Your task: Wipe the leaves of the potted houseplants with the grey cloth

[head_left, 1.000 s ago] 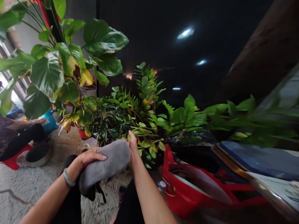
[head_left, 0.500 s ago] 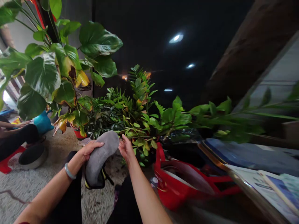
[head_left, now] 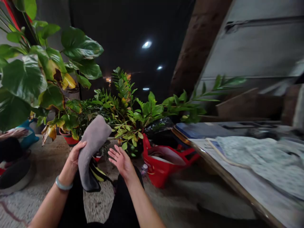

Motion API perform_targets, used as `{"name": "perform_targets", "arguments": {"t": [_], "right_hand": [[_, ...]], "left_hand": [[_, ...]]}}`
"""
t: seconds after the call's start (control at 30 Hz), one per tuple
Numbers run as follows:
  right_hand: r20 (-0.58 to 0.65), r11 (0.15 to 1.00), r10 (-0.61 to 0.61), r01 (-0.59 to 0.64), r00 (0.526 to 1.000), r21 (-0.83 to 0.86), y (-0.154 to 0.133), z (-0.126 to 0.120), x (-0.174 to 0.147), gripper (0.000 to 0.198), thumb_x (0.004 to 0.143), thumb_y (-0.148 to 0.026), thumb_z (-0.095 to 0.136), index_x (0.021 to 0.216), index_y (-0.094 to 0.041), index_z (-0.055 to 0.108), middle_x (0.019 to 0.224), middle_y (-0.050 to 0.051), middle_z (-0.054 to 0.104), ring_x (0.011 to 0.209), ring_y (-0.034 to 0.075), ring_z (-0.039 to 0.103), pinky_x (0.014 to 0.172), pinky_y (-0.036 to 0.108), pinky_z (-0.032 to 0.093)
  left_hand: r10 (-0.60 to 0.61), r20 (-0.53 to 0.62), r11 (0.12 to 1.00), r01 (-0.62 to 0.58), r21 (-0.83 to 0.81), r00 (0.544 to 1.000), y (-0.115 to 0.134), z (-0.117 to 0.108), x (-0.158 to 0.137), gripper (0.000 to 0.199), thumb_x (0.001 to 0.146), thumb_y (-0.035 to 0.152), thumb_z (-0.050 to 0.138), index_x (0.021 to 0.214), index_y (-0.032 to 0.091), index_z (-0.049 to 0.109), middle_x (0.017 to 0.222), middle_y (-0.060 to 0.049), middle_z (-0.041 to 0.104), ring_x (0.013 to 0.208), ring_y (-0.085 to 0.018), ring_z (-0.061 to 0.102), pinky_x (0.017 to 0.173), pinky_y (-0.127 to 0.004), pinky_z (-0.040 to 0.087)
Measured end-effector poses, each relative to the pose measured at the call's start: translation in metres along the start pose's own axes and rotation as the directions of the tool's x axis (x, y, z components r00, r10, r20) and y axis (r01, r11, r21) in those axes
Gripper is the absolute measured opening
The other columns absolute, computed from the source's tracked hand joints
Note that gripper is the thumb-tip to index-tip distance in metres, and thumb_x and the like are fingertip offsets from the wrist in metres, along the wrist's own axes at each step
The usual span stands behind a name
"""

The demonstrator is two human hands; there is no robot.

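My left hand (head_left: 75,155) grips a grey padded pouch (head_left: 91,148) by its left edge and holds it upright over my knees. A black and yellow strap (head_left: 98,173) hangs from the pouch's lower end. My right hand (head_left: 121,160) is open, palm turned up, a short way right of the pouch and not touching it. Small-leaved potted plants (head_left: 129,122) stand just beyond both hands. A pale bracelet (head_left: 62,185) circles my left wrist.
A large-leaved plant (head_left: 35,76) in a red pot (head_left: 67,138) fills the left. A red bag (head_left: 163,163) sits on the floor to the right of my hands. A low table (head_left: 213,161) with patterned cloth (head_left: 258,158) spans the right. Another person's hand (head_left: 13,133) shows far left.
The view has swung right. My left hand turned the pouch from lying sideways to upright. My right hand left the plant's leaves and the pouch tip, and now hovers open.
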State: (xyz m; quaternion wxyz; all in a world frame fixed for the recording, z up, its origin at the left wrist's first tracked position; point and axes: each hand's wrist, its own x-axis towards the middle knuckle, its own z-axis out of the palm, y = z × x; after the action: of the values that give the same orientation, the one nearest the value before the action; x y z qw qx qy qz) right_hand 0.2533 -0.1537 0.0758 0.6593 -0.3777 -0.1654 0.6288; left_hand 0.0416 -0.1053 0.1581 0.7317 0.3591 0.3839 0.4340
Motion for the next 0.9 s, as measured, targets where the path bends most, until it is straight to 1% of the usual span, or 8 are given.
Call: {"name": "perform_targets", "arguments": {"t": [0.1, 0.2, 0.3, 0.4, 0.53, 0.73, 0.83, 0.9], "right_hand": [[0.123, 0.949, -0.292, 0.303, 0.948, -0.081, 0.003, 0.033, -0.039, 0.061, 0.073, -0.047, 0.076, 0.130, -0.033, 0.061, 0.129, 0.006, 0.066, 0.124, 0.029, 0.059, 0.102, 0.044, 0.046], [0.245, 0.734, -0.495, 0.552, 0.833, -0.396, 0.014, 0.063, -0.059, 0.067, 0.068, -0.029, 0.080, 0.133, -0.032, 0.062, 0.141, 0.005, 0.057, 0.137, 0.031, 0.047, 0.117, 0.045, 0.033], [0.288, 0.512, -0.538, 0.579, 0.792, -0.634, 0.025, 0.074, -0.058, 0.076, 0.064, -0.015, 0.074, 0.137, -0.025, 0.058, 0.144, 0.010, 0.053, 0.138, 0.033, 0.045, 0.118, 0.049, 0.031], [0.273, 0.446, -0.527, 0.535, 0.805, -0.717, 0.026, 0.073, -0.051, 0.084, 0.061, -0.014, 0.074, 0.141, -0.021, 0.051, 0.139, 0.013, 0.057, 0.132, 0.032, 0.052, 0.113, 0.049, 0.039], [0.164, 0.515, -0.558, 0.494, 0.814, -0.700, 0.015, 0.076, -0.049, 0.093, 0.054, -0.024, 0.084, 0.140, -0.023, 0.050, 0.138, 0.012, 0.060, 0.128, 0.032, 0.056, 0.109, 0.047, 0.043], [-0.024, 0.859, -0.405, 0.371, 0.914, -0.354, 0.019, 0.075, -0.051, 0.074, 0.053, -0.023, 0.080, 0.125, -0.022, 0.062, 0.111, 0.003, 0.075, 0.103, 0.027, 0.068, 0.094, 0.040, 0.052], [-0.033, 0.971, -0.195, 0.188, 0.980, -0.150, 0.019, 0.067, -0.057, 0.048, 0.054, -0.023, 0.075, 0.102, -0.021, 0.070, 0.080, -0.002, 0.076, 0.076, 0.024, 0.070, 0.075, 0.036, 0.056], [-0.032, 0.984, -0.148, 0.144, 0.988, -0.107, 0.006, 0.065, -0.059, 0.040, 0.054, -0.026, 0.076, 0.093, -0.021, 0.070, 0.071, -0.003, 0.073, 0.066, 0.022, 0.067, 0.067, 0.035, 0.055]], "left_hand": [[0.137, -0.111, 0.991, -0.135, 0.018, 0.984, -0.010, 0.008, 0.002, 0.044, 0.059, 0.029, 0.084, 0.098, 0.016, 0.068, 0.076, 0.000, 0.074, 0.059, -0.016, 0.066, 0.057, -0.025, 0.053], [0.162, -0.156, 0.985, -0.168, -0.025, 0.974, -0.032, 0.022, 0.005, 0.046, 0.055, 0.027, 0.087, 0.095, 0.017, 0.067, 0.081, 0.001, 0.074, 0.067, -0.016, 0.067, 0.065, -0.025, 0.054], [0.067, -0.192, 0.984, -0.096, -0.150, 0.979, -0.047, 0.025, 0.006, 0.041, 0.055, 0.030, 0.088, 0.088, 0.017, 0.068, 0.079, -0.001, 0.073, 0.069, -0.016, 0.067, 0.068, -0.027, 0.054], [0.078, -0.174, 0.979, -0.108, -0.171, 0.982, -0.046, 0.021, 0.003, 0.041, 0.056, 0.033, 0.089, 0.091, 0.019, 0.071, 0.090, -0.003, 0.075, 0.081, -0.019, 0.069, 0.077, -0.029, 0.055], [0.224, 0.003, 0.974, -0.223, -0.045, 0.975, -0.037, 0.024, -0.007, 0.052, 0.058, 0.044, 0.088, 0.102, 0.021, 0.073, 0.107, -0.006, 0.074, 0.100, -0.026, 0.067, 0.086, -0.032, 0.053], [0.214, 0.241, 0.946, -0.262, 0.190, 0.947, -0.030, 0.006, 0.003, 0.054, 0.062, 0.040, 0.086, 0.109, 0.016, 0.074, 0.105, -0.011, 0.074, 0.093, -0.027, 0.068, 0.080, -0.034, 0.054], [0.347, -0.035, 0.923, -0.335, 0.192, 0.937, -0.031, -0.032, 0.036, 0.045, 0.058, 0.041, 0.086, 0.093, 0.015, 0.074, 0.096, -0.010, 0.073, 0.077, -0.021, 0.066, 0.063, -0.028, 0.051], [0.423, -0.319, 0.906, -0.405, 0.122, 0.848, -0.035, -0.060, 0.058, 0.040, 0.053, 0.041, 0.085, 0.081, 0.017, 0.070, 0.097, -0.008, 0.072, 0.078, -0.019, 0.065, 0.059, -0.025, 0.048]]}}
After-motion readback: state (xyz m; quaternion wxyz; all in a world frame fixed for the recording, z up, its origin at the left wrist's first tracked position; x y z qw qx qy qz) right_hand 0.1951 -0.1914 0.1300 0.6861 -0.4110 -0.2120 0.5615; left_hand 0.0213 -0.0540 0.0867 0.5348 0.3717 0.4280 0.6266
